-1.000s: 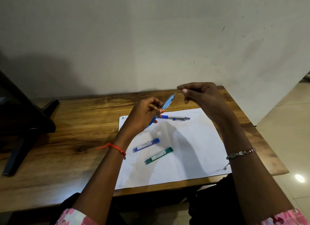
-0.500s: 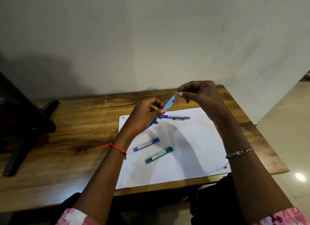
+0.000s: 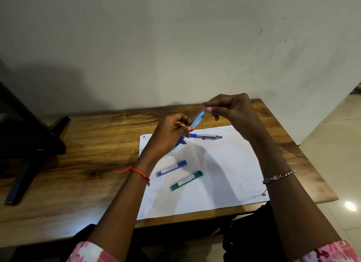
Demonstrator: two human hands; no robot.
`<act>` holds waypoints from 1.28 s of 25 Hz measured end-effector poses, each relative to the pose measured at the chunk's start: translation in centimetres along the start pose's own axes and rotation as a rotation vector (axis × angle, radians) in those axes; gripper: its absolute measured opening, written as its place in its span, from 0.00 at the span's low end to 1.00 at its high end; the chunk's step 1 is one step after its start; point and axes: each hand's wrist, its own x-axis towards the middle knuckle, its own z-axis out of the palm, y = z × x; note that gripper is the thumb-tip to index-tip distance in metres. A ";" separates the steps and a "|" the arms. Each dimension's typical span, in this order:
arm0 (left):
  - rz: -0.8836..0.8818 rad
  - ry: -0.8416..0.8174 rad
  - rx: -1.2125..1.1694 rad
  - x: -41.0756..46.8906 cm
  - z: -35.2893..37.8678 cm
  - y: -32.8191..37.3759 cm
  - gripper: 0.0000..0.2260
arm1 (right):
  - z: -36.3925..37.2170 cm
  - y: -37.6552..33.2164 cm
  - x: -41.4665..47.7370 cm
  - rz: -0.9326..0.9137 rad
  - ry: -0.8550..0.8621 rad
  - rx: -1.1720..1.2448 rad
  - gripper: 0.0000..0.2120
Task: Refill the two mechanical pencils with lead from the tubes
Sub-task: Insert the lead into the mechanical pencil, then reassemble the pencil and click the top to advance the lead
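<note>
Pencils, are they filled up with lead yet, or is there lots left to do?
Nothing looks finished yet. In hand: the left hand holds the blue pencil while the right hand pinches its top end. Left: the purple tube and green tube lie on the paper, and the silver pencil waits there too.

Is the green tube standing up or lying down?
Lying down: the green tube lies flat on the white paper, next to the purple tube.
</note>
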 end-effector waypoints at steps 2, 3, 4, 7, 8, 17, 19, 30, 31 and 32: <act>-0.004 0.002 -0.025 -0.1 0.1 0.0 0.03 | 0.1 0.1 0.1 -0.004 -0.004 0.019 0.11; -0.006 0.000 -0.036 -0.2 0.1 0.1 0.03 | 0.1 0.1 0.1 -0.009 -0.010 0.027 0.11; -0.007 -0.002 -0.047 -0.3 0.2 0.1 0.02 | 0.1 0.1 0.1 -0.012 -0.019 0.043 0.11; -0.009 0.007 -0.106 -0.3 0.3 0.4 0.03 | 0.4 0.2 0.0 0.006 -0.024 0.181 0.11; -0.012 0.016 -0.160 -0.3 0.4 0.7 0.03 | 0.7 0.2 0.1 0.029 -0.006 0.285 0.11; -0.052 0.100 -0.581 -0.1 1.4 1.5 0.05 | 4.4 -1.7 1.2 0.189 0.008 0.550 0.19; -0.132 0.066 -0.661 0.0 1.5 1.2 0.06 | 3.9 -2.5 1.8 0.202 0.059 0.800 0.21; -0.363 -0.223 -0.812 -1.0 1.6 1.5 0.10 | -0.4 -6.9 1.5 0.169 0.191 0.963 0.20; -0.363 -0.234 -0.819 -1.0 1.7 1.5 0.09 | -0.6 -6.9 1.4 0.172 0.187 0.965 0.20; -0.363 -0.247 -0.818 -1.2 1.8 1.6 0.09 | -0.7 -6.9 1.4 0.178 0.182 0.969 0.20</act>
